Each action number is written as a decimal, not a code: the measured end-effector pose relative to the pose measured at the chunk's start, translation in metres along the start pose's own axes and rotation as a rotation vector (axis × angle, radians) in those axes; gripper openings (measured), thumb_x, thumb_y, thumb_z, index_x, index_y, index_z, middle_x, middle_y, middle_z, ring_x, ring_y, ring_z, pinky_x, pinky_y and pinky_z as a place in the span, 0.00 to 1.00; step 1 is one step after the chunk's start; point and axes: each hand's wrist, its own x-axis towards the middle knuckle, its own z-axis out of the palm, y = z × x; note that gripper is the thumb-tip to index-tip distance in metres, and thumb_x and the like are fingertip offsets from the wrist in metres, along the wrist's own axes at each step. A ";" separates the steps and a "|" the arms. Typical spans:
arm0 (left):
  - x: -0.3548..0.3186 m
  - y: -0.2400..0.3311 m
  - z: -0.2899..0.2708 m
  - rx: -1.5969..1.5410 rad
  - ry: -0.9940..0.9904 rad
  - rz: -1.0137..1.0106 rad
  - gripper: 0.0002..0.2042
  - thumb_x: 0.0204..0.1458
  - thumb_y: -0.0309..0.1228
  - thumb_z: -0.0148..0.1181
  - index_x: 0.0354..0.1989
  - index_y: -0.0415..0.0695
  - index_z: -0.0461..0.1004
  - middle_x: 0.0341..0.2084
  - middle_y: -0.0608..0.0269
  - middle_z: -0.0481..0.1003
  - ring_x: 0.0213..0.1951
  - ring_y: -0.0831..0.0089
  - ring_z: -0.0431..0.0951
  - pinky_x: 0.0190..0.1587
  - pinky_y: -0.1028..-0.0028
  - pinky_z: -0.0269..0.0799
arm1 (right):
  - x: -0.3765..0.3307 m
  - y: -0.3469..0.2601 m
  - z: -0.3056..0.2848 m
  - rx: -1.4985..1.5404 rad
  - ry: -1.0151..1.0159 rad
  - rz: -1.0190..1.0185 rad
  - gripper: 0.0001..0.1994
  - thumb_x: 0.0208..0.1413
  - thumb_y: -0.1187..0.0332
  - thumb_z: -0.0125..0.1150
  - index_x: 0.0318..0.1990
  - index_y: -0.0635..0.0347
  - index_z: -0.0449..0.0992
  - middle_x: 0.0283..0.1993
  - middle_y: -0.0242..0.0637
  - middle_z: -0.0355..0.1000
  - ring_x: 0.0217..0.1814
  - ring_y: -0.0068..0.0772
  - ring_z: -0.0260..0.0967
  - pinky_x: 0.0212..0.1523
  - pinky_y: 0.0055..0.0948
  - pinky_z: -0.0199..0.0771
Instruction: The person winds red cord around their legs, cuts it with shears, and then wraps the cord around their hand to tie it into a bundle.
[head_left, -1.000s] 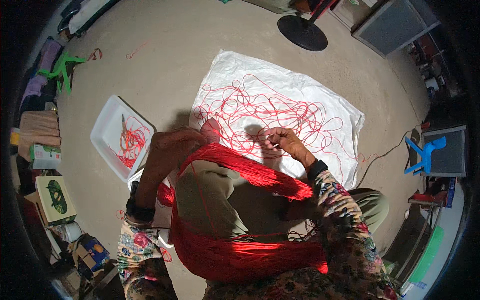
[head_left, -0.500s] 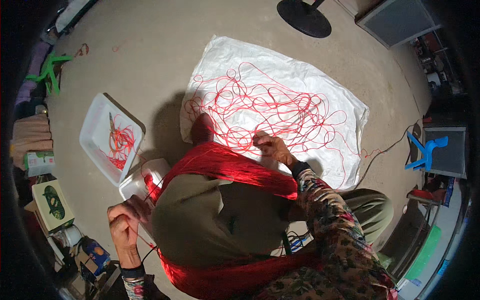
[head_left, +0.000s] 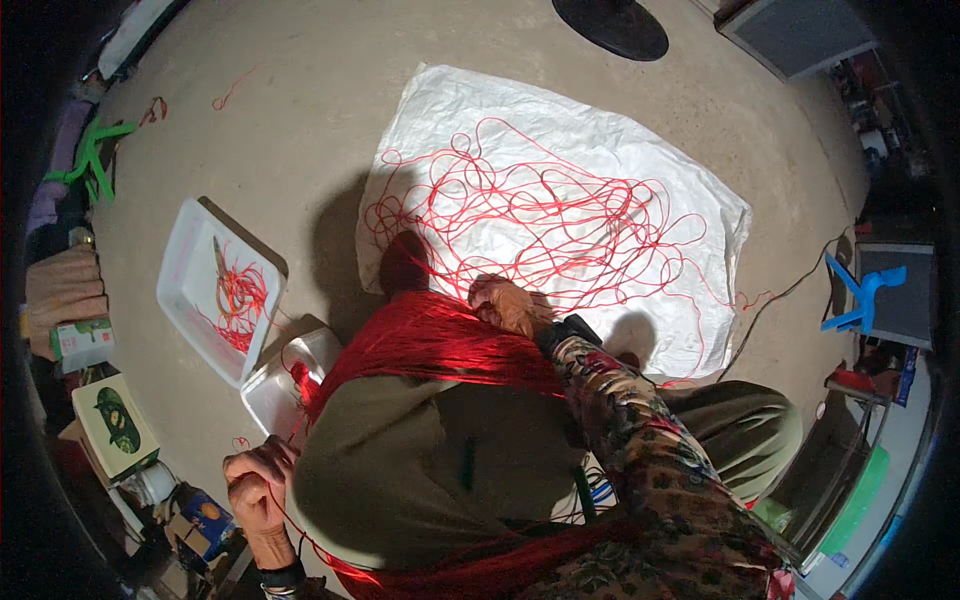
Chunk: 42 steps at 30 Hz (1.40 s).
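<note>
1. Skein: The red skein [head_left: 440,335] passes across the front of the raised knee [head_left: 365,460], rounds its left side and returns along the lap. As I judge it from here, the leg serves as a form that holds the loop open.

2. Left hand: The left hand [head_left: 257,488] is beside the knee, apart from the main bundle. Its fingers are curled closed on a thin red strand [head_left: 303,536]; holding it out to the side probably separates it from the mass.

3. Right hand: The right hand [head_left: 508,306] rests at the far edge of the skein, fingers bent inward. I cannot tell whether they grip any thread; the placement would suit steadying the bundle.

4. Cord: Loose red cord [head_left: 545,205] lies in open loops on the white sheet [head_left: 690,170]. The sheet likely guards it from floor [head_left: 300,110] dirt, and the spread may limit knotting.

5. Containers: The white tray [head_left: 178,290], within reach of the left side, contains red scraps [head_left: 248,300] and what appears to be scissors [head_left: 219,258]. A smaller tub [head_left: 264,396] sits just beside it, near the knee, with more red thread inside.
</note>
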 end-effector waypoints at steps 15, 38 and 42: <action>-0.004 -0.008 -0.001 0.053 -0.011 -0.016 0.04 0.40 0.22 0.52 0.19 0.34 0.71 0.17 0.53 0.73 0.22 0.62 0.69 0.34 0.62 0.65 | 0.004 0.012 -0.008 -0.139 -0.107 -0.046 0.05 0.55 0.75 0.58 0.39 0.61 0.73 0.40 0.35 0.69 0.44 0.31 0.66 0.47 0.28 0.71; 0.016 0.011 -0.010 0.504 -0.166 0.008 0.09 0.43 0.25 0.60 0.30 0.31 0.78 0.31 0.51 0.80 0.38 0.62 0.80 0.43 0.67 0.74 | -0.009 -0.299 -0.043 -0.124 0.293 -0.055 0.07 0.58 0.68 0.61 0.39 0.63 0.77 0.24 0.31 0.72 0.20 0.19 0.65 0.21 0.19 0.65; 0.030 0.023 -0.013 0.916 -0.242 -0.138 0.08 0.54 0.26 0.57 0.37 0.38 0.80 0.31 0.56 0.81 0.37 0.69 0.81 0.44 0.70 0.74 | -0.033 -0.370 -0.026 -0.238 0.309 -0.133 0.09 0.59 0.65 0.63 0.40 0.61 0.77 0.26 0.30 0.73 0.20 0.19 0.66 0.22 0.19 0.66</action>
